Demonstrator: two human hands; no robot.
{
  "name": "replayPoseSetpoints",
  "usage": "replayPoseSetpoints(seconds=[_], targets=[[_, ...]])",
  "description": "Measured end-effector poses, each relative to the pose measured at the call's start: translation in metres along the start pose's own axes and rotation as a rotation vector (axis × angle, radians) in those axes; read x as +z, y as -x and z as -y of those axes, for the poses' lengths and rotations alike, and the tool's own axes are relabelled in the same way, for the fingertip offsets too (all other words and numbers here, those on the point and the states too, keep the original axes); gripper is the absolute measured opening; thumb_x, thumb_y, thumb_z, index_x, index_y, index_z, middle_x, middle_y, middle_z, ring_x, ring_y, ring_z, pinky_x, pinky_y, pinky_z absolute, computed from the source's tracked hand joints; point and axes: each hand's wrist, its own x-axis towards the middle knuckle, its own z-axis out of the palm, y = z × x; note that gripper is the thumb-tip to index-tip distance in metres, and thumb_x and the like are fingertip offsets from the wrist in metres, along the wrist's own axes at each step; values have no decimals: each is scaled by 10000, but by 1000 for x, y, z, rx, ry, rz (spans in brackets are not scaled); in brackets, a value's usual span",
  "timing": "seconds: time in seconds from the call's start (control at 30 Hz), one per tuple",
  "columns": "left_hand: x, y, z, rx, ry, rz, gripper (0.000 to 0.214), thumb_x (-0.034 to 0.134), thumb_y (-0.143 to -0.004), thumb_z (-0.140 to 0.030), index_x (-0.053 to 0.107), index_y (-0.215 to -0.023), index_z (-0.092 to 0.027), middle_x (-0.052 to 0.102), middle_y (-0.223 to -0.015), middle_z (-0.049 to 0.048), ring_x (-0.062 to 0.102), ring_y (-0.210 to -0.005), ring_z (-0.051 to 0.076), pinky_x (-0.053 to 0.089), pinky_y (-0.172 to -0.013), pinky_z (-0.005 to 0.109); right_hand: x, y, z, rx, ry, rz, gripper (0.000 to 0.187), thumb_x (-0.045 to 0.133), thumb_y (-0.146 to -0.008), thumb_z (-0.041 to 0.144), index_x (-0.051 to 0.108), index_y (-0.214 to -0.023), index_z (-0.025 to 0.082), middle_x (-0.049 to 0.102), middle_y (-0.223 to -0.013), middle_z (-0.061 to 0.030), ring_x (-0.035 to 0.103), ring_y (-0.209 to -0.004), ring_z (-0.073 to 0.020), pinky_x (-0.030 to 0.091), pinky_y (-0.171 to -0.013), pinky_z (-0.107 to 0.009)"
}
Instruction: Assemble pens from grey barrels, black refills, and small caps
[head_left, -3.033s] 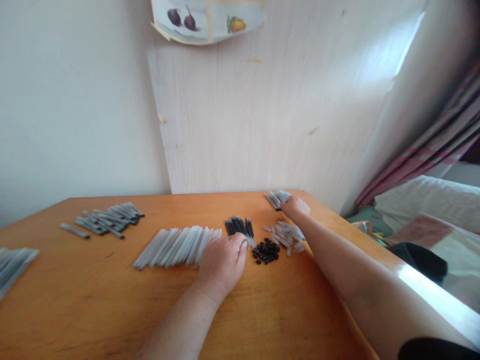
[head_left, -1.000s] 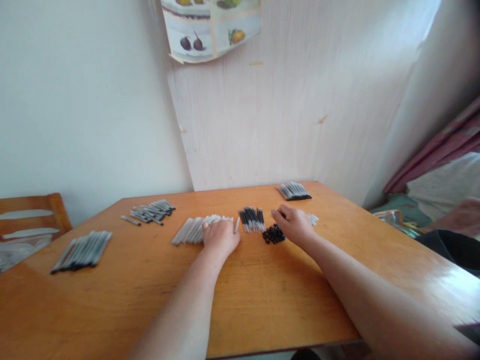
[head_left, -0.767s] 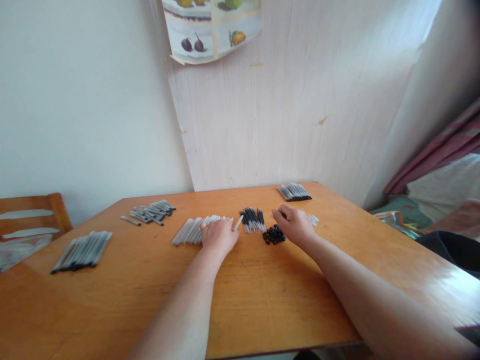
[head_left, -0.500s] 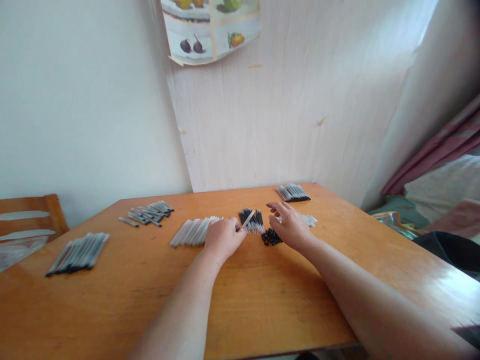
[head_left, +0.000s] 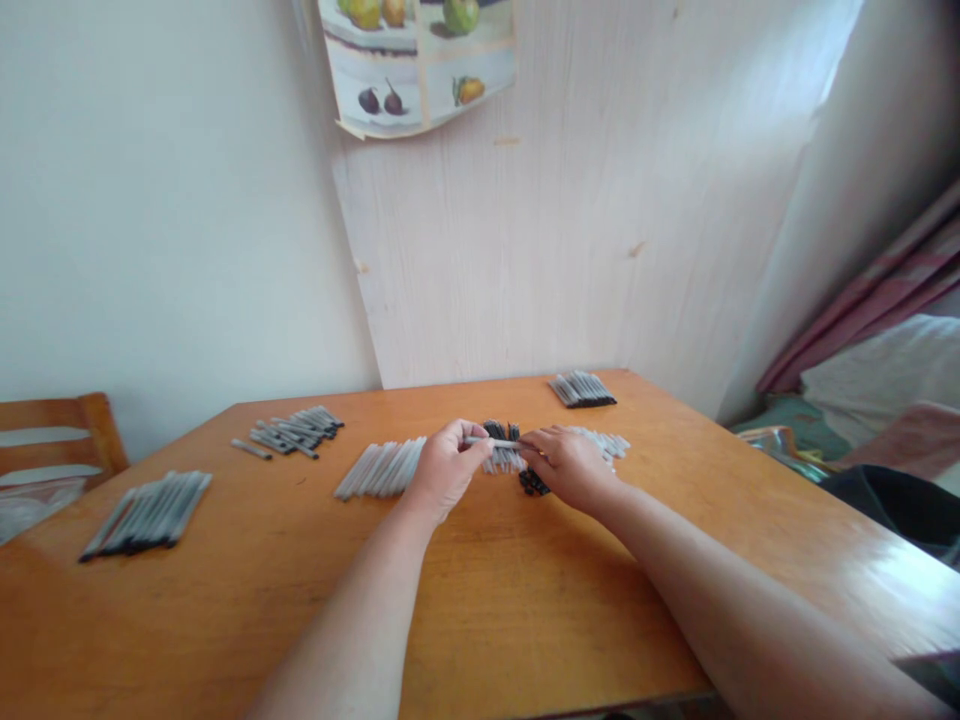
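My left hand (head_left: 448, 468) pinches one end of a whitish pen barrel (head_left: 501, 443), held nearly level above the table. At its other end the fingers of my right hand (head_left: 571, 466) are closed on it. Beside my left hand lies a row of whitish pen barrels (head_left: 377, 470). Just behind the held barrel is a bunch of slim black-and-white pieces (head_left: 504, 461) that look like pen refills, partly covered. Small black pieces (head_left: 532, 484) sit in a heap under my right hand. More small whitish pieces (head_left: 613, 443) lie past that hand, partly hidden by it.
On the wooden table (head_left: 480, 610) pens with black ends lie in groups: a bundle (head_left: 146, 513) at left, a loose pile (head_left: 296, 432) at the back left and a bundle (head_left: 582, 388) at the back right. A chair (head_left: 60, 435) stands left, a dark container (head_left: 885, 505) right.
My right hand has moved left and its fingers have closed on the pen barrel's end. The barrel in my left hand has turned from slanted to nearly level. The view has shifted slightly.
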Motion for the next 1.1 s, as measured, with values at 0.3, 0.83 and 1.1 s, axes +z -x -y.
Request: replayPoseSetpoints(seconds=[0.3,0.83,1.1], targets=[[3,-2,-3,-93,420,5,283,693,-731,-337,669,-935,-143,679,-900,50,606,-831,129,452,-826,269,5,3,8,4,-81,6,266,426,-938,359,648,-900,218,649,-765,-34,577,-720,-153,340,-652,-239],[-1,-4,0,-163,432,-147,304,658,-743,-411,601,-898,-155,675,-762,34,608,-668,113,452,-656,230,-6,-7,-67,558,-144,-236,240,501,-803,346,691,-851,205,671,-736,-25,583,-701,-166,353,-602,-246],[-1,-6,4,-186,343,-208,342,668,-711,-455,654,-885,-161,632,-687,16,541,-599,98,395,-581,211,3,-6,-49,452,-51,-60,214,504,-812,317,690,-843,217,676,-870,-41,583,-798,-165,353,-654,-246]])
